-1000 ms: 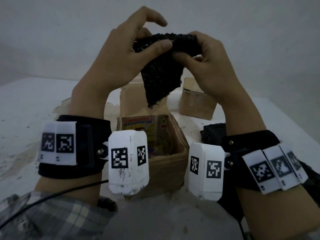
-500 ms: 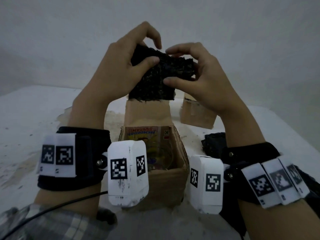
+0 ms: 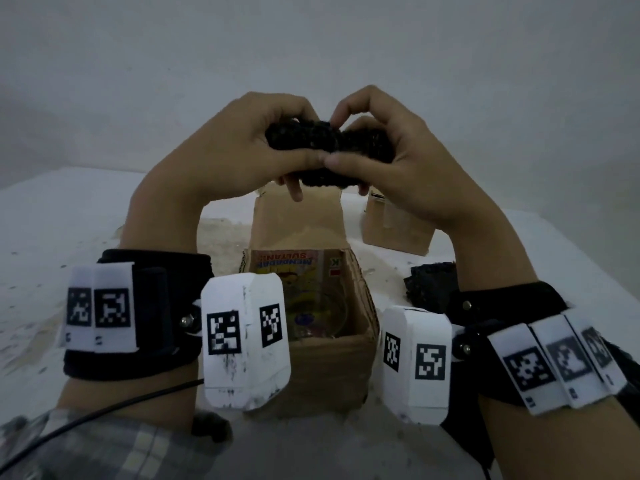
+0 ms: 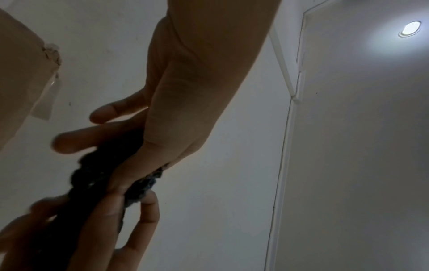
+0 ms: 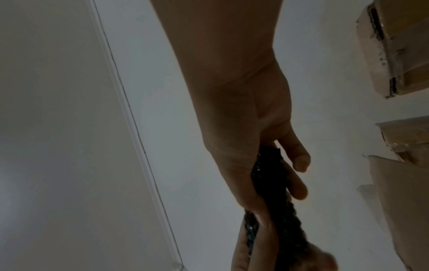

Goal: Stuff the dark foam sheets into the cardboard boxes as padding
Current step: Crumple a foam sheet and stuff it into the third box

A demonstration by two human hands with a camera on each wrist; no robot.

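White walls and a pale, speckled table [image 3: 52, 237] frame the head view: both hands hold a bunched dark foam sheet [image 3: 329, 140] in the air, its long axis running left to right. The left hand [image 3: 235, 147] and right hand [image 3: 408, 157] each curl fingers and thumb round one end. Directly below and slightly nearer sits the open cardboard box [image 3: 360, 299] with printed packaging inside, so the wad should go straight down; both hands look equally close. A second box [image 3: 398, 226] stands far right, spare foam [image 3: 433, 285] near right.

From the left wrist, the left hand's fingers [image 4: 97, 113] wrap the foam sheet [image 4: 97, 176].

From the right wrist, the right hand [image 5: 255, 146] clamps the foam sheet [image 5: 271, 176]; boxes [image 5: 399, 55] show at right.
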